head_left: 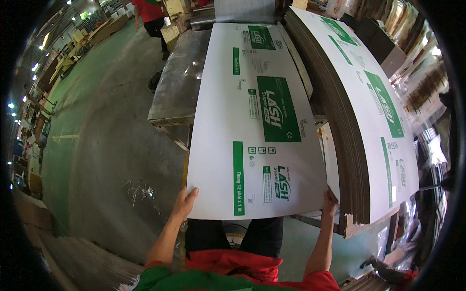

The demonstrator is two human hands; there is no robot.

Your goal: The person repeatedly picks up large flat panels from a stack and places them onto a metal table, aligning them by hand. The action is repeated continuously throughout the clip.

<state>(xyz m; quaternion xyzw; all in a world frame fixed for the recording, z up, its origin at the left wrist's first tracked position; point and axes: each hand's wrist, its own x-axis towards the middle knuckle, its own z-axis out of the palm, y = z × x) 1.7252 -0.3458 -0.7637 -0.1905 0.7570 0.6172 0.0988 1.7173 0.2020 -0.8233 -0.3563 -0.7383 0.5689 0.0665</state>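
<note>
A long white cardboard sheet [221, 116] with green printed panels stretches away from me, its far end on a metal-topped table [177, 77]. At its near left corner my left hand [185, 202] grips the edge, thumb on top and the other fingers hidden beneath. My right hand [330, 201] is closed around the near right edge, next to a tall stack of similar sheets. That stack of cardboard sheets [359, 189] stands close on the right, its brown layered side facing the sheet I hold.
The stack rests on a wooden pallet [347, 228]. Beyond the table's far end is a grey machine part [242, 12]. A person in dark trousers [154, 29] stands at the far left of the table. Wrapped bundles [422, 77] line the right side.
</note>
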